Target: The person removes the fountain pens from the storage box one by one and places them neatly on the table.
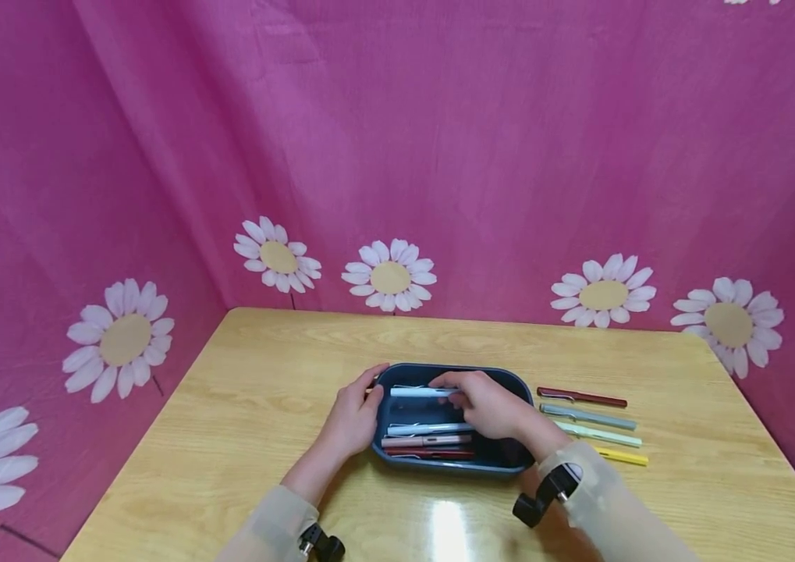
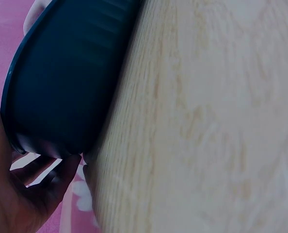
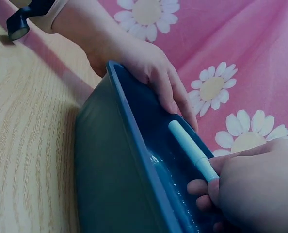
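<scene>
Right hand pinches pen (left hand grips tray).

The head view is evenly bright, with white glare on the table at bottom centre and soft shadow beneath the right sleeve. The left wrist view looks dim and soft (the tray sinks nearly to black, upper left). Tiny glints speckle the tray's inside, lower centre of the right wrist view.

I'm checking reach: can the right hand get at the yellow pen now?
Likely yes, though the right hand must first release the pale pen it pinches in the tray. The yellow pen lies on the table, partly hidden by the right sleeve; nothing visible rests on it.
</scene>
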Action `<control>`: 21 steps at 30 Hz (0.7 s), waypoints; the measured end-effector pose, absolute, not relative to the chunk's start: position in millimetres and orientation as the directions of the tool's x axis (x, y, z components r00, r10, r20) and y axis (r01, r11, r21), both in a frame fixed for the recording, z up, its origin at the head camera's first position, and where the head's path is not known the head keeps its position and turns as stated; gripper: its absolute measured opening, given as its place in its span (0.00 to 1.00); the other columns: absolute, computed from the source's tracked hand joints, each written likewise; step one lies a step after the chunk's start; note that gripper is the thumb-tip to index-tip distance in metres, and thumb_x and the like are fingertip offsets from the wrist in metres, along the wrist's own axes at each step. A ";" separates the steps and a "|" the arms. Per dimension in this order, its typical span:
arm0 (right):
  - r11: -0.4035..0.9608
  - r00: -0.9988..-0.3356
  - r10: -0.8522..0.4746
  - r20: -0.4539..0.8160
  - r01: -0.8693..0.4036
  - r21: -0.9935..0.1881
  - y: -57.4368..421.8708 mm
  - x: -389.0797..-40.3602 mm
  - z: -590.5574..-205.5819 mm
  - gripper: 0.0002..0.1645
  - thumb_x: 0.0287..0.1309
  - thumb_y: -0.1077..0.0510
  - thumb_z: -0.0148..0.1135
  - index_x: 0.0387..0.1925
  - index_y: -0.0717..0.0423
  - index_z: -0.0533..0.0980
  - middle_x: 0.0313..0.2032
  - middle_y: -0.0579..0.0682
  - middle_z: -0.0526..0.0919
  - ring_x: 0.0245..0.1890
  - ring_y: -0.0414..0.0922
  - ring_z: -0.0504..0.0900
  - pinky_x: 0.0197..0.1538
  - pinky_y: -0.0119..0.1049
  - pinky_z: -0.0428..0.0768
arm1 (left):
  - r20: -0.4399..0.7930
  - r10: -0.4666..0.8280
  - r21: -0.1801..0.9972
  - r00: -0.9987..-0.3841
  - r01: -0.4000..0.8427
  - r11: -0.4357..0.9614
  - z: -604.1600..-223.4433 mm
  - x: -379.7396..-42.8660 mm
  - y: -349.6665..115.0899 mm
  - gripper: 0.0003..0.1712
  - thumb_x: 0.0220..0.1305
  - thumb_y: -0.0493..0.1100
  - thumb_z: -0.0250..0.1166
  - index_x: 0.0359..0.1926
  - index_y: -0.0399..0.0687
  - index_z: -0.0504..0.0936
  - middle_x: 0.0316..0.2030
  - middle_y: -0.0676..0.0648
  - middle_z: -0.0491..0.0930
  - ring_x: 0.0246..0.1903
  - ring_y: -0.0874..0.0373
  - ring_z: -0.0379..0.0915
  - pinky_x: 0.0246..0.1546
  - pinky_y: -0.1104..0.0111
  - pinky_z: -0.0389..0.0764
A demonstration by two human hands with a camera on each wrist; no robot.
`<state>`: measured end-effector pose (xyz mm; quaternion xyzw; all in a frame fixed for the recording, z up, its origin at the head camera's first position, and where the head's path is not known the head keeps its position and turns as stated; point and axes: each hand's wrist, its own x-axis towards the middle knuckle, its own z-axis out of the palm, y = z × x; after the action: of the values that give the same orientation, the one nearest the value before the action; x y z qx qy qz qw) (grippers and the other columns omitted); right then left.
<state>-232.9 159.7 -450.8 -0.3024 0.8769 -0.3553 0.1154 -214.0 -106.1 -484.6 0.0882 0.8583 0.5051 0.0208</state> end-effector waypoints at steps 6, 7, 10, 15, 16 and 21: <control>0.537 -0.770 -0.636 0.049 -0.487 -0.688 163.7 -229.7 -446.6 0.32 0.63 0.81 0.49 0.63 0.59 0.80 0.55 0.51 0.85 0.52 0.44 0.84 0.60 0.49 0.82 | 0.073 0.174 0.868 -0.982 0.149 0.473 -484.8 -213.7 -106.0 0.26 0.86 0.44 0.48 0.79 0.51 0.69 0.69 0.41 0.75 0.66 0.44 0.72 0.69 0.44 0.70; 0.541 -0.773 -0.633 0.046 -0.483 -0.689 164.3 -229.0 -445.4 0.32 0.64 0.81 0.50 0.63 0.58 0.80 0.55 0.51 0.85 0.52 0.43 0.84 0.61 0.49 0.82 | 0.074 0.174 0.868 -0.982 0.150 0.474 -484.6 -213.8 -105.9 0.26 0.86 0.44 0.48 0.79 0.51 0.69 0.69 0.41 0.75 0.66 0.44 0.73 0.69 0.44 0.69; 0.551 -0.780 -0.625 0.034 -0.472 -0.688 166.8 -227.1 -441.1 0.31 0.66 0.80 0.52 0.64 0.57 0.79 0.56 0.50 0.85 0.52 0.43 0.84 0.62 0.49 0.81 | 0.079 0.173 0.866 -0.982 0.154 0.476 -483.6 -214.3 -105.6 0.26 0.86 0.44 0.49 0.79 0.52 0.69 0.69 0.41 0.75 0.65 0.45 0.73 0.70 0.45 0.69; 0.548 -0.773 -0.631 0.058 -0.498 -0.672 172.7 -223.4 -434.6 0.29 0.68 0.78 0.54 0.65 0.57 0.80 0.56 0.51 0.85 0.52 0.45 0.84 0.62 0.50 0.81 | 0.082 0.169 0.860 -0.982 0.155 0.485 -484.7 -215.2 -105.5 0.26 0.86 0.44 0.49 0.78 0.51 0.70 0.69 0.41 0.76 0.65 0.45 0.74 0.70 0.46 0.69; 0.543 -0.769 -0.635 0.070 -0.509 -0.668 174.4 -223.1 -434.1 0.28 0.68 0.78 0.54 0.64 0.58 0.80 0.56 0.51 0.86 0.52 0.45 0.85 0.62 0.51 0.81 | 0.087 0.171 0.858 -0.981 0.161 0.488 -485.1 -215.3 -105.5 0.26 0.86 0.44 0.49 0.78 0.51 0.70 0.69 0.40 0.76 0.65 0.45 0.74 0.70 0.46 0.69; 0.526 -0.761 -0.640 0.106 -0.535 -0.662 182.6 -220.1 -431.7 0.28 0.68 0.79 0.55 0.64 0.58 0.80 0.56 0.52 0.86 0.53 0.46 0.86 0.61 0.52 0.81 | 0.101 0.173 0.854 -0.980 0.175 0.490 -486.0 -214.4 -105.9 0.25 0.85 0.42 0.49 0.77 0.49 0.71 0.68 0.39 0.77 0.65 0.44 0.74 0.69 0.45 0.70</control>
<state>-220.1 182.6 -431.7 -0.3375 0.8701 -0.3511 0.0753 -214.4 -105.9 -486.0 0.1009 0.8632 0.4946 -0.0010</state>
